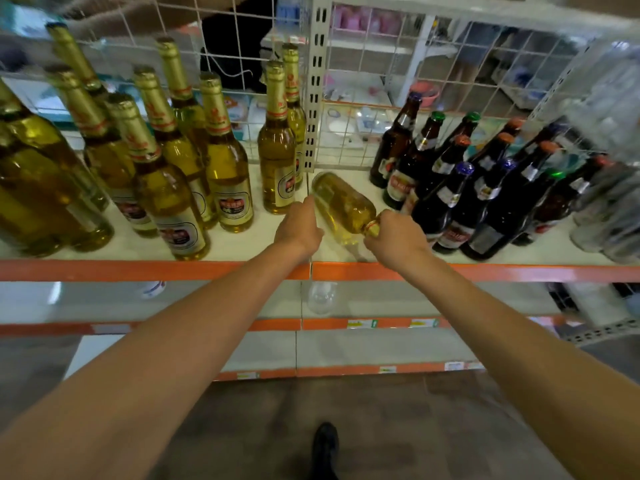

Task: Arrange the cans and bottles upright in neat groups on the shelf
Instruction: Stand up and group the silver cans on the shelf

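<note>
A yellow beer bottle [343,202] lies on its side on the white shelf [242,247], base toward the back, gold-foiled neck toward me. My right hand [394,237] grips its neck. My left hand [299,228] touches the bottle's left side with a finger stretched along the glass. Several upright yellow bottles with gold necks [225,161] stand in a group to the left, two more [278,143] just left of the shelf post. Several dark bottles [460,192] with coloured caps stand upright on the right.
A perforated white post [317,81] and wire mesh back the shelf. The orange shelf edge [138,270] runs across the front. Lower shelves hold a clear glass [320,296]. Clear bottles [609,202] crowd the far right. My shoe [325,445] is on the floor.
</note>
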